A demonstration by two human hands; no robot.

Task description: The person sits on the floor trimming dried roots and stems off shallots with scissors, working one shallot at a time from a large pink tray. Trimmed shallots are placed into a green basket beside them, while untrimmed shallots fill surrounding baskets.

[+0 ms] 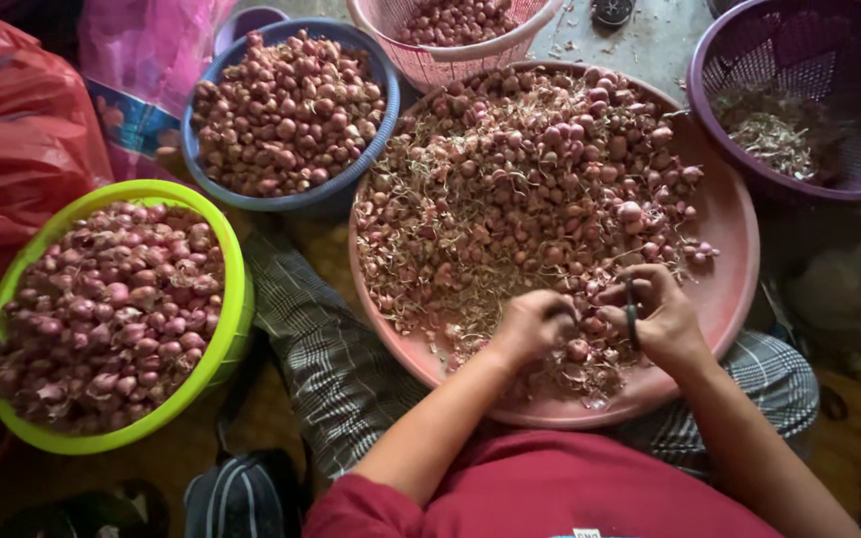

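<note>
A wide pink round tray [727, 249] rests across the person's lap, heaped with small red shallots [530, 169] and their dry roots. Beside it sit a green basin [236, 299] and a blue basin [251, 199], both full of shallots, a purple basket [710, 110] with trimmings, and a pink basket [421, 62]. The right hand [655, 311] is closed on a dark small knife [631, 314], its long axis running roughly upright in view. The left hand [530, 324], close beside it, is curled over a shallot at the tray's near edge.
</note>
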